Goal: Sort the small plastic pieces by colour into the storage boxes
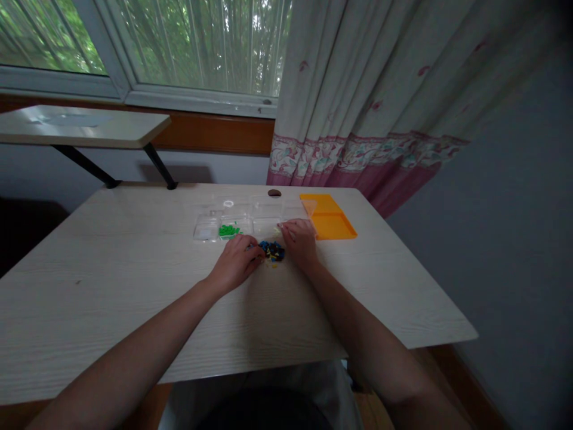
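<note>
A small heap of mixed dark, blue and yellow pieces lies on the table in front of a clear plastic compartment box. At the heap's left edge is my left hand, its fingers curled together at the pieces; whatever is between the fingertips is too small to make out. My right hand reaches over the box's front right part, thumb and fingertips pinched together. Close by its fingertips are a few pale yellow bits in a compartment. Bright green pieces fill part of another compartment further left.
An orange tray sits right of the clear box, which partly overlaps it. Behind the box is a dark oval spot on the table. A raised shelf on black legs stands back left, near the window and curtain.
</note>
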### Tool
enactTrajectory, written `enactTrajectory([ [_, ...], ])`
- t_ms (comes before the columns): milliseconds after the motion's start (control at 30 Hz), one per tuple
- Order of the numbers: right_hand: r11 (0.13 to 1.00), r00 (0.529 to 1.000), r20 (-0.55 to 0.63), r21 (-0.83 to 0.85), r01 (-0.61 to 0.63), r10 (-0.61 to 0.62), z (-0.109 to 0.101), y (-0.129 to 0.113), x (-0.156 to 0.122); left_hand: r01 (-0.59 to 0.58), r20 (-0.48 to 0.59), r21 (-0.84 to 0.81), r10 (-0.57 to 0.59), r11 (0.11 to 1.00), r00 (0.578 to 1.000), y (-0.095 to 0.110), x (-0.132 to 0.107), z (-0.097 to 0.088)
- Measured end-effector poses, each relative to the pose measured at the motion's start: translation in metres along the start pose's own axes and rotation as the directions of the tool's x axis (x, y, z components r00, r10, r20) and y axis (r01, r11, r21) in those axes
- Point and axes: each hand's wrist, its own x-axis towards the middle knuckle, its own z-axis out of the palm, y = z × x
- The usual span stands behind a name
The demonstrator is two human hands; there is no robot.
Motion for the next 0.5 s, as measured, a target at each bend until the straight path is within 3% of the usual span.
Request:
enactTrajectory([
  [500, 1.0, 0.998, 0.06, -0.006, -0.022, 0.022, 0.0005, -0.0023, 0.0002, 0.025, 0.021, 0.011, -0.025, 1.0, 0.999, -0.0018, -0.0006, -0.0013],
])
